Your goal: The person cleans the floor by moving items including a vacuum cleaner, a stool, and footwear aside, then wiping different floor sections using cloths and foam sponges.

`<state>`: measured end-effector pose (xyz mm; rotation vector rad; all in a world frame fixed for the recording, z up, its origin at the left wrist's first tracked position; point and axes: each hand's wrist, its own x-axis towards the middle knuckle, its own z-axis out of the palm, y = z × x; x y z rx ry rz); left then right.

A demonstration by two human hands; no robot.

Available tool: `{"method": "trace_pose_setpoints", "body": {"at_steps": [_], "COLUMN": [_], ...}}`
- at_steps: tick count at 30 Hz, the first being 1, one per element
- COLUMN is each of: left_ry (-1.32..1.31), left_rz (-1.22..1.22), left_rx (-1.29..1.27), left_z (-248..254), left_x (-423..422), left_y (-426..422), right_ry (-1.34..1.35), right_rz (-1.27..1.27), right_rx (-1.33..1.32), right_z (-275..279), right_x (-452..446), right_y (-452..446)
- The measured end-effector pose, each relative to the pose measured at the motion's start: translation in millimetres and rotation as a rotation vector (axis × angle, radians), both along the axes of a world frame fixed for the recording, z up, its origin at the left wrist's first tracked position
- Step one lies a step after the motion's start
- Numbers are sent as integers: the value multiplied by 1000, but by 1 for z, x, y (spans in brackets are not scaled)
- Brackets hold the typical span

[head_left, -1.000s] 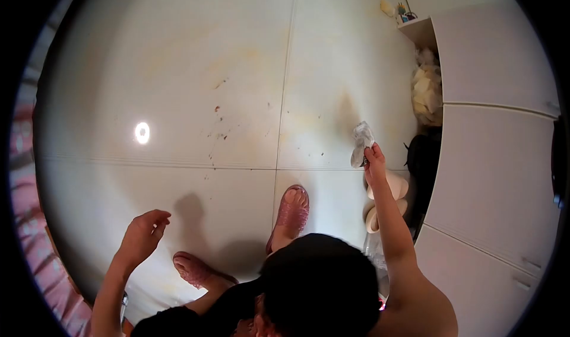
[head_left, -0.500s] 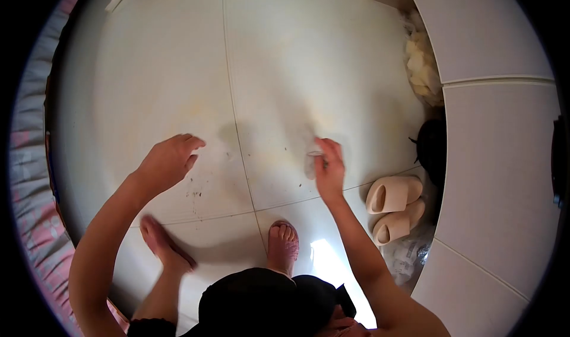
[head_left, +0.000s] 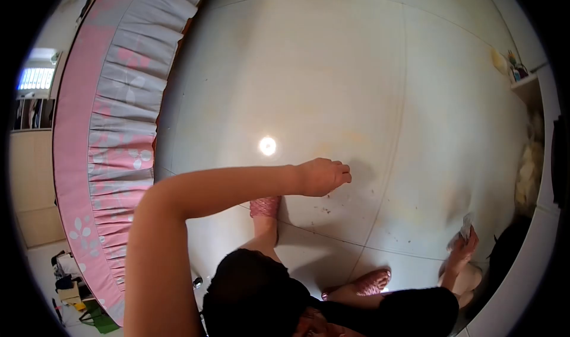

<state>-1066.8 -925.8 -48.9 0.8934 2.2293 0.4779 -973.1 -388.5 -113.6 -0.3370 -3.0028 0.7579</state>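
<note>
Here's my right hand [head_left: 462, 249], low and out to the side, fingertips pinching a crumpled scrap [head_left: 467, 223]; a loose end pokes up past the fingers, away from my wrist. Paper, film or cloth? I can't tell from here. It looks thin, greyish and partly see-through, so I'd call it next to weightless, soft, limp, nothing to shatter, though it might tear if tugged. Slick or damp, I can't say. Best hold, I reckon: right where it bunches, several folds together between thumb and fingers, because a single loose edge would flop or slip.

Under and beside that hand, pale slippers [head_left: 472, 277], partly hidden, with a black thing [head_left: 507, 242] just beyond. Over to my left hand [head_left: 323, 177]: back up, fingers curled in, hovering over the floor [head_left: 332, 70]; its palm is hidden, so I can't tell if anything's inside. Dark specks [head_left: 325, 209] lie just below it, my sandals on either side, and farther left runs the bed's pink-and-grey skirt [head_left: 124, 99].
</note>
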Motion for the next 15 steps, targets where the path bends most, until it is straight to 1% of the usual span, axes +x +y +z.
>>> {"method": "trace_pose_setpoints", "body": {"at_steps": [3,5,7,8,9,10,11,13,14,15], "left_ry": [29,94,172,242,307,373,370,360,433,501], "left_rz": [112,221,308,316,333,345,389,477,530,606], "left_rx": [79,176,261,294,335,370,355,328,370,415], "left_z": [-28,-50,-59,-68,-76,-80,-84,-89,-96,-114], "left_x": [14,13,-8,-23,-43,-63,-84,-123,-136,-148], "left_y": [-23,-45,-63,-71,-86,-96,-105,-120,-126,-135], "right_ry": [-180,-236,-318,-304,-355,-407,-461,-447,-466,-492], "right_rz": [57,260,406,488,527,561,593,650,695,735], "right_rx": [96,218,321,350,378,396,412,402,424,454], "right_z": [-25,8,64,91,110,122,133,152,158,167], "right_x": [15,-4,-35,-51,-70,-84,-97,-117,-126,-136], "right_y": [31,8,-45,-79,-106,-125,-146,-189,-205,-220]}}
